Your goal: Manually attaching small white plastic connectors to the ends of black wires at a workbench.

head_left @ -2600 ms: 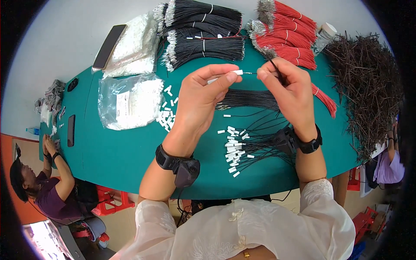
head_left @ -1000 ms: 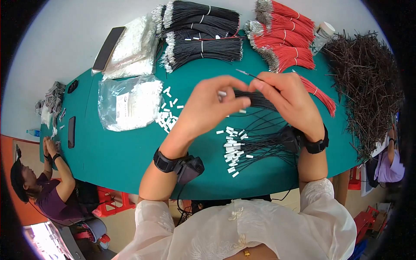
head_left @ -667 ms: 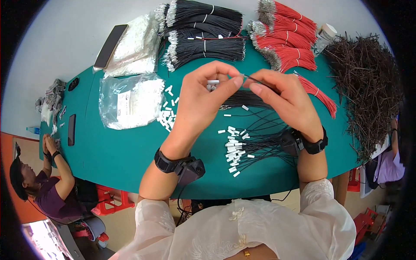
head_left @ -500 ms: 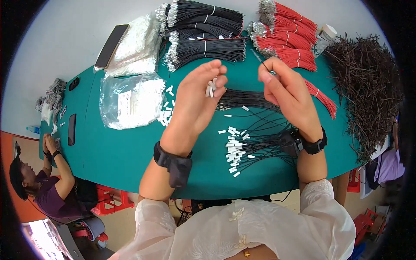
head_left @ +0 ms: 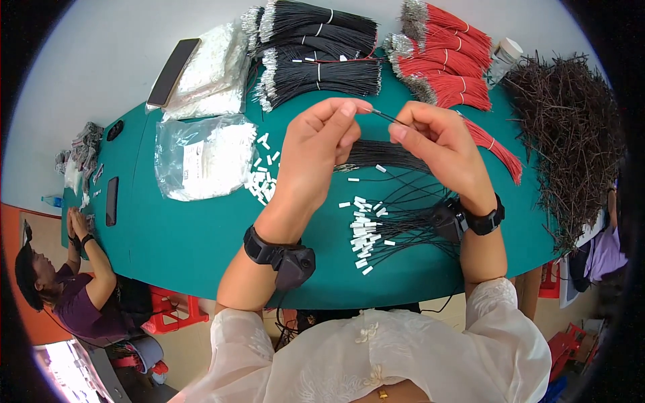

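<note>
My right hand (head_left: 440,138) is closed, pinching a thin black wire (head_left: 387,117) between thumb and fingertips. The wire's metal-tipped end points left, to the fingertips of my left hand (head_left: 322,138). That hand is closed with its fingers curled in, and the small white connector housings it held a moment ago are hidden inside. Whether the wire tip touches a housing is too small to tell. Below my hands lies a bunch of black wires with white housings (head_left: 364,235) on their ends. Behind them rests a bundle of bare-ended black wires (head_left: 386,153).
Loose white housings (head_left: 261,185) spill beside a clear bag (head_left: 178,158) on the green table (head_left: 188,232). Black wire bundles (head_left: 322,74), red wire bundles (head_left: 453,60) and a dark tangled heap (head_left: 568,134) line the far side. Another person (head_left: 80,282) sits at the left.
My left hand has turned over and closed around the white housings, its fingertips now at the wire's end. My right hand has lowered slightly, and the wire now points left.
</note>
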Demonstrator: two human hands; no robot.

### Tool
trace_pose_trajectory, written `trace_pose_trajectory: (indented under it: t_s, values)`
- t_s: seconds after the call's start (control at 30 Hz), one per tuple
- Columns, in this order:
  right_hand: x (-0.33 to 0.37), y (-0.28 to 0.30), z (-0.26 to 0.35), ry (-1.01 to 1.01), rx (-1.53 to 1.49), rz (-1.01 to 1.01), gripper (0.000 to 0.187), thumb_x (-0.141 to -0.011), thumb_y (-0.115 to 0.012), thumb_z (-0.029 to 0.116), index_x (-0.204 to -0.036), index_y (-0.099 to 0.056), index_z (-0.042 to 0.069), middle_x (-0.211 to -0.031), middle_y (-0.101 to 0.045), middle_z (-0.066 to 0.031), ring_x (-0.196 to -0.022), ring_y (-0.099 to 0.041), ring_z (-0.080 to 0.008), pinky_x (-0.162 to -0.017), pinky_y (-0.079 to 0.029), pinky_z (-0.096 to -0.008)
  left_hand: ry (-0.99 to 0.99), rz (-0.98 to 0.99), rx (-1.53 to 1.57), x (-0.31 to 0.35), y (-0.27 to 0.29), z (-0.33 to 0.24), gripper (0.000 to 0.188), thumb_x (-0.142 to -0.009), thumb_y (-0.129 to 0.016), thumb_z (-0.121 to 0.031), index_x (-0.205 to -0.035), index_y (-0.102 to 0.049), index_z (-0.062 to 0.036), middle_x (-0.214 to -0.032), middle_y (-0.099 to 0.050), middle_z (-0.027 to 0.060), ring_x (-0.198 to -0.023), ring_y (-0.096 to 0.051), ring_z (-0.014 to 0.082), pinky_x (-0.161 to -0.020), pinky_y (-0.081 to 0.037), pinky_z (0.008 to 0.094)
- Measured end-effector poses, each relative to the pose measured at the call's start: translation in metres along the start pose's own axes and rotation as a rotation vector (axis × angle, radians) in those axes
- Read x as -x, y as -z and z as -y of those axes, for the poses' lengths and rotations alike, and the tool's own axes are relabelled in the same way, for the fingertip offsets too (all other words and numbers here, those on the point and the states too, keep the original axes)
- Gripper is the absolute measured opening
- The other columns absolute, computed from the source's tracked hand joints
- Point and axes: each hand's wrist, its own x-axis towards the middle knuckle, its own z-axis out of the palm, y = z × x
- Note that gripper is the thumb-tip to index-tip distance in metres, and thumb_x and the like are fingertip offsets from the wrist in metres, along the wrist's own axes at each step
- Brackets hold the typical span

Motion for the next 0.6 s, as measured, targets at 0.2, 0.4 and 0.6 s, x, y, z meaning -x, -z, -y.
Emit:
trace_pose_trajectory:
  t_s: [0.2, 0.4, 0.6]
  values:
    - [0.0000, -0.0005, 0.0014, -0.048, -0.002, -0.008, 0.018, -0.093, -0.059, 0.009, -0.078, -0.052, 0.002, -0.069, -0.042, 0.0077, -0.061, -0.033, 0.0002, -0.051, -0.025, -0.0195, -0.119, -0.056, -0.123, 0.0011, -0.0042, -0.0013, 0.019, -0.097, -0.055, -0.019, -0.100, -0.063, -0.0022, -0.066, -0.055, -0.0006, -0.054, -0.039, 0.0011, -0.046, -0.026, 0.0186]
    - [0.0004, -0.0018, 0.0021, -0.017, 0.009, -0.049, 0.012, -0.091, -0.061, 0.007, -0.083, -0.059, -0.001, -0.072, -0.050, 0.0059, -0.063, -0.038, -0.0002, -0.054, -0.029, -0.0183, -0.159, -0.051, -0.206, 0.0024, -0.0044, -0.0020, 0.018, -0.096, -0.056, -0.018, -0.100, -0.063, -0.0012, -0.067, -0.057, -0.0005, -0.057, -0.042, 0.0010, -0.049, -0.028, 0.0180]
    - [-0.0007, -0.0026, 0.0017, 0.050, -0.081, -0.168, 0.012, -0.090, -0.063, 0.006, -0.093, -0.065, -0.005, -0.079, -0.060, 0.0023, -0.068, -0.046, -0.0013, -0.059, -0.036, -0.0172, -0.132, -0.072, -0.277, 0.0040, -0.0091, -0.0026, 0.018, -0.096, -0.056, -0.016, -0.100, -0.062, 0.0003, -0.065, -0.055, -0.0016, -0.058, -0.042, 0.0009, -0.050, -0.028, 0.0187]
